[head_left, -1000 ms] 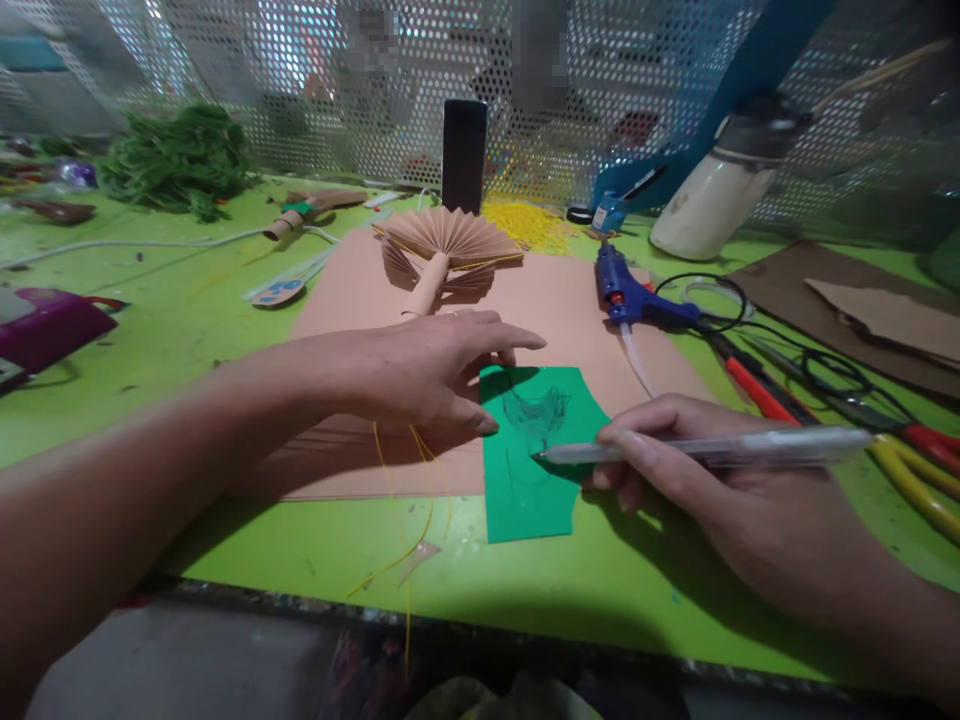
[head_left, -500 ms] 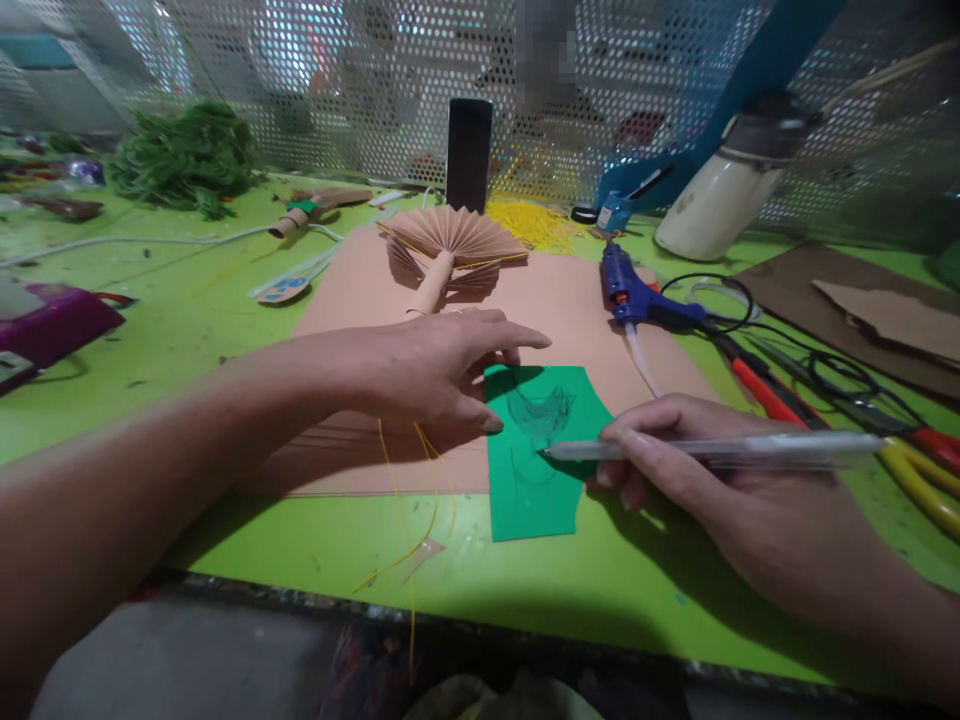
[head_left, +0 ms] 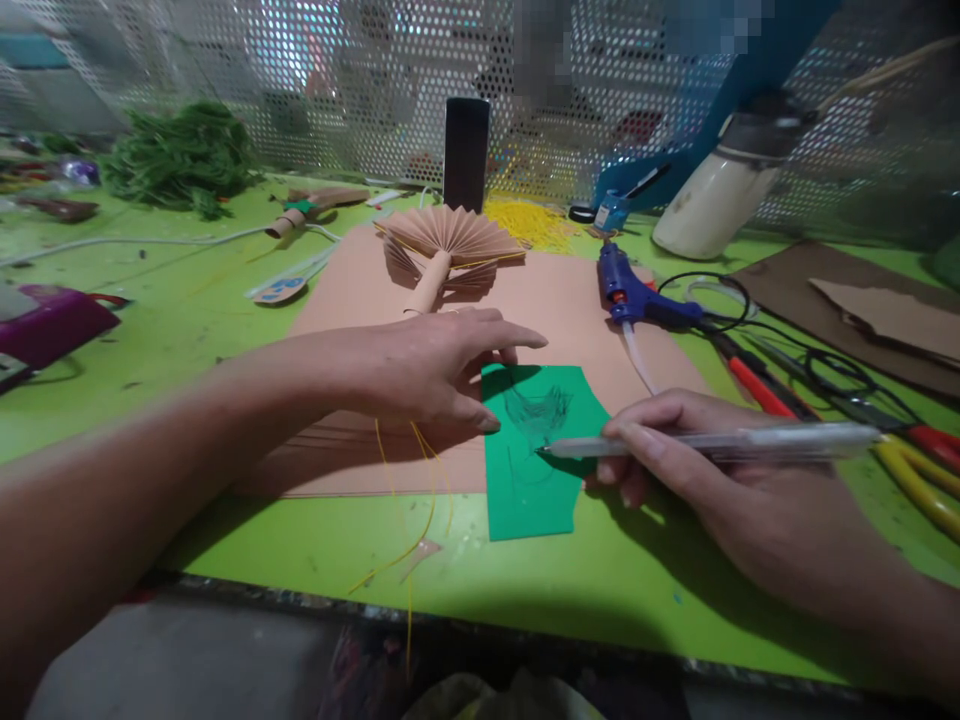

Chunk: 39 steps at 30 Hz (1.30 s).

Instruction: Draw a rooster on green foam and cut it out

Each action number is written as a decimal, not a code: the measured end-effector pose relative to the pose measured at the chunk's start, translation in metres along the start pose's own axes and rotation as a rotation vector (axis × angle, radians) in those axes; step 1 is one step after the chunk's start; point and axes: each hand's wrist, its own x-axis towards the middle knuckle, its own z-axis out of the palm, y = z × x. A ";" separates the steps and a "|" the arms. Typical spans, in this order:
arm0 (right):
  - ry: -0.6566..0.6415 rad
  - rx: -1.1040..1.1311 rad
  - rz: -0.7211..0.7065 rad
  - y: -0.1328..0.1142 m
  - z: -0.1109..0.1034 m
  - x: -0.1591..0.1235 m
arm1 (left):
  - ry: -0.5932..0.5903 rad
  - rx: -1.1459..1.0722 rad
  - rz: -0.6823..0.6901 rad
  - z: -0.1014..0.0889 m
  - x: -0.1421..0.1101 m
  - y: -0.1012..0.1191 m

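A green sheet [head_left: 525, 505] with dark sketched lines lies partly on a pinkish-brown sheet and partly over the green tabletop. My right hand [head_left: 697, 480] pinches a clear pen [head_left: 720, 443], its dark tip at the middle of the drawing. At the green sheet's upper left is my left hand [head_left: 442, 365], fingers spread and holding nothing; its thumb tip meets the sheet's left edge. Just beyond this hand, a pleated paper fan [head_left: 450, 240] with a rolled handle rests on the brown sheet. Yellow strands hang below my left wrist.
A blue glue gun [head_left: 630, 290] lies at the right, its cord near red-handled and yellow-handled tools. Behind are a propped phone [head_left: 466, 155], a small blue bottle [head_left: 613, 212] and a pale flask [head_left: 716, 195]. Green fibre [head_left: 176, 155] is heaped back left. The table's edge runs along the front.
The view has shifted very slightly, so everything sits a touch further left. Both hands, the pen and the green sheet keep nearly the same positions relative to each other.
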 end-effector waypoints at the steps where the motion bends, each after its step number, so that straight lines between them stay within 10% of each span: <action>1: -0.008 -0.016 -0.005 0.000 -0.001 0.000 | -0.001 -0.001 0.001 0.000 0.000 0.000; 39: -0.027 -0.064 0.002 0.000 -0.004 0.000 | -0.012 0.016 -0.031 -0.002 0.000 0.005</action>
